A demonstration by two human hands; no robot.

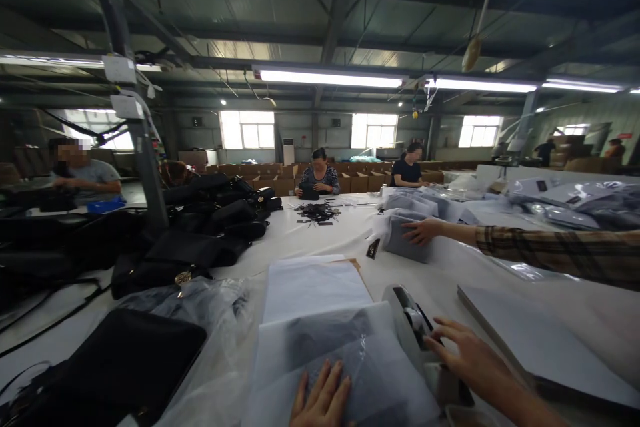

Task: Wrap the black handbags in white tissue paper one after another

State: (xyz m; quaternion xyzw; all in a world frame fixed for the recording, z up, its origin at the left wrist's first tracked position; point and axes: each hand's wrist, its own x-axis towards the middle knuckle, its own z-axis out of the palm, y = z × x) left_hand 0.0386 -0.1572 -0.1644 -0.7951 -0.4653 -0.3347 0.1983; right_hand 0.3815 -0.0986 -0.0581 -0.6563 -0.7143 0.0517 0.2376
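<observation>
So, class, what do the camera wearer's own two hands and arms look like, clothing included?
The left hand shows no glove or ring; its wrist is out of view. The right hand is ungloved too, its forearm uncovered as far as it shows, with no watch visible.

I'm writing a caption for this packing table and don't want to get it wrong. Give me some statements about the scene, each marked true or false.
1. The left hand lies on translucent wrapping. True.
2. The right hand is on the flat stack at the far right. False: it is at the tape dispenser.
3. Another person's hand, in a plaid sleeve, touches a grey bundle. True.
4. The black bags are piled on the picture's right side. False: they are on its left.
5. A dark tag shows beside the grey bundle. True.
</observation>
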